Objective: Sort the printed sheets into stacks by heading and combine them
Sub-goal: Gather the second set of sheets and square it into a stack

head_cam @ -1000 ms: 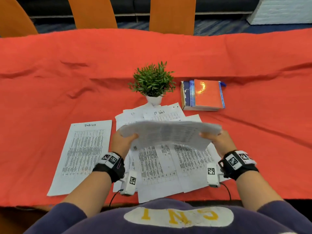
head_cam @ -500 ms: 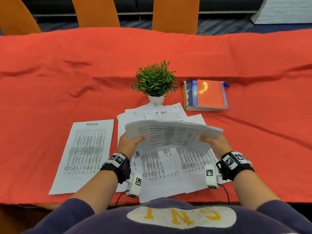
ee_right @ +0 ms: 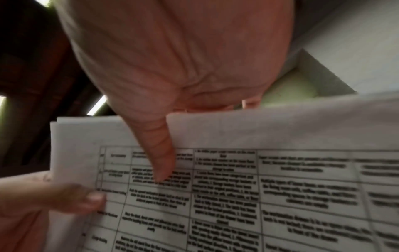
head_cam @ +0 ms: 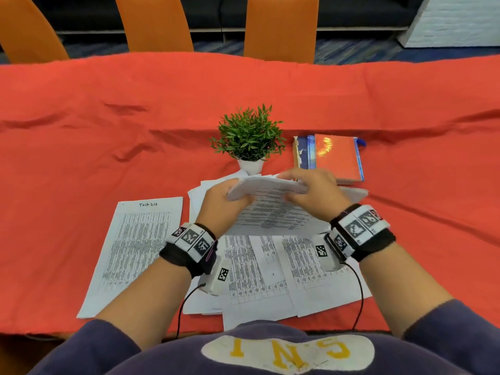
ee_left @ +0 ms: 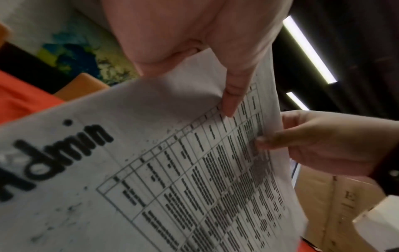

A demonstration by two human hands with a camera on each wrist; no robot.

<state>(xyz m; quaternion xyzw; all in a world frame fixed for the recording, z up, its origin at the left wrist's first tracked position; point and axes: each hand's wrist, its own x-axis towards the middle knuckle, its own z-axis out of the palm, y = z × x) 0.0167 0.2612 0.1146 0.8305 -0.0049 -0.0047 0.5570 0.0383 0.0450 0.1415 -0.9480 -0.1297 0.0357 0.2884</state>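
Two hands, the left hand (head_cam: 220, 203) and the right hand (head_cam: 315, 193), grip a tilted sheaf of printed sheets (head_cam: 270, 209) at frame centre, above loose sheets (head_cam: 259, 272) on the surface (head_cam: 81, 117).

potted plant (head_cam: 250, 136) beside books (head_cam: 331, 158) on red tablecloth (head_cam: 108, 125).

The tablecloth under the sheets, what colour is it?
The tablecloth is plain orange-red; the head view shows it best.

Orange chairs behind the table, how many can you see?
3: one chair at far left, partly cut off by the frame, one left of centre, one right of centre. Others may lie outside the frame.
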